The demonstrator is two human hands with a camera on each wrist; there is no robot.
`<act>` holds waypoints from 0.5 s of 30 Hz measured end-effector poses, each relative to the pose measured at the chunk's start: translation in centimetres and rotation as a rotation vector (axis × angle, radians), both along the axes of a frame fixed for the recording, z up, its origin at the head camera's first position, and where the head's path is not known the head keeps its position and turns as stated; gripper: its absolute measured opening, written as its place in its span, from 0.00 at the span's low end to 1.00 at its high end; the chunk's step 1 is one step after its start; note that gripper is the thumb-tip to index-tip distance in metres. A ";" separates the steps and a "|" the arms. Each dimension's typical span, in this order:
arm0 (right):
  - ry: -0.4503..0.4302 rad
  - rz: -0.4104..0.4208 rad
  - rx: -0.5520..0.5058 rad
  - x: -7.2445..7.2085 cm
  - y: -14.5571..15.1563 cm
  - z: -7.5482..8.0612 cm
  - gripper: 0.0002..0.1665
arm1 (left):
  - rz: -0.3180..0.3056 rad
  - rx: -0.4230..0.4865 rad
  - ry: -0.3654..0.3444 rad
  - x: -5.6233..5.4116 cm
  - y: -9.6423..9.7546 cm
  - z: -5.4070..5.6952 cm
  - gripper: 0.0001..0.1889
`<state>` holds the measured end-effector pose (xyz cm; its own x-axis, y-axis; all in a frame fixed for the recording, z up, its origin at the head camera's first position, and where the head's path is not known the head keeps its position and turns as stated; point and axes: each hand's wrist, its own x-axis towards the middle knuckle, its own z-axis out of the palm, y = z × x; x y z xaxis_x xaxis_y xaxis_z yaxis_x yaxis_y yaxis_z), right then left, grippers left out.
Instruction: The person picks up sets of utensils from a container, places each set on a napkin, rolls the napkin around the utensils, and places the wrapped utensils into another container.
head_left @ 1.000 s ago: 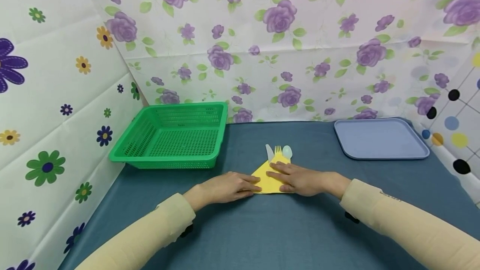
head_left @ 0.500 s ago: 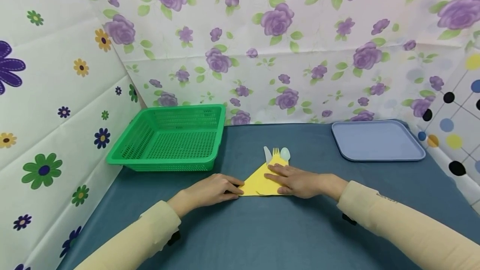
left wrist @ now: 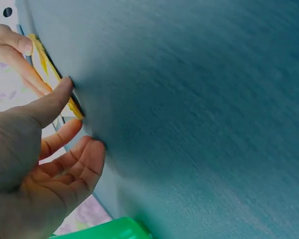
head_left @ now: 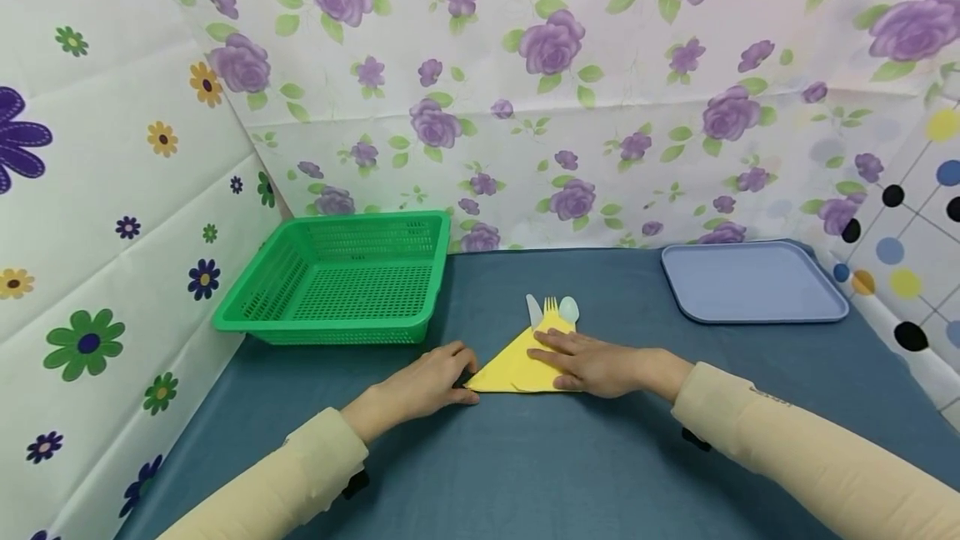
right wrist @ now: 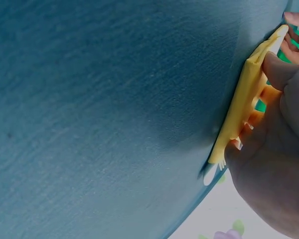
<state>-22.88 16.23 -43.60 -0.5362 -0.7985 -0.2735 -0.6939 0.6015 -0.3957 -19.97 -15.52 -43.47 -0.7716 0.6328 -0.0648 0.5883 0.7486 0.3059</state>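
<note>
A yellow napkin [head_left: 517, 369], folded to a triangular shape, lies on the blue cloth. From its upper end stick out a white plastic knife [head_left: 534, 309], a yellow fork [head_left: 551, 306] and a pale spoon [head_left: 569, 308]; their lower parts are hidden under the napkin. My right hand [head_left: 592, 365] rests on the napkin's right part with its fingers extended across it. At the napkin's pointed left corner is my left hand [head_left: 427, 380]. In the left wrist view, this hand's thumb and fingers stand apart, with the napkin's tip [left wrist: 76, 109] between them.
A green perforated basket [head_left: 431, 319] stands at the back left of the blue-covered table [head_left: 525, 473]. Toward the back right lies a light blue tray [head_left: 757, 282]. A flowered sheet [head_left: 510, 165] hangs behind the table, and patterned sheets line both sides.
My left hand has slid left along the napkin to its corner, and the napkin's left side now lies spread out to a point. The right hand has stayed on the napkin.
</note>
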 end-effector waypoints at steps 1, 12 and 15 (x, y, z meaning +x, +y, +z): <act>0.000 0.001 -0.001 0.0 0.0 0.0 0.36 | 0.010 -0.005 -0.014 0.0 0.0 0.0 0.12; -0.014 -0.047 -0.066 -0.1 0.1 -0.4 0.40 | -0.059 0.027 0.006 0.1 -0.3 0.1 0.03; -0.021 -0.062 -0.098 -0.1 0.2 -0.5 0.38 | -0.048 0.037 0.005 0.0 -0.3 0.1 0.04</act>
<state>-23.02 16.38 -44.09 -0.5804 -0.7875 -0.2074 -0.6477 0.6008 -0.4684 -20.00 -15.87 -43.36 -0.7402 0.6713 -0.0371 0.6250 0.7074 0.3300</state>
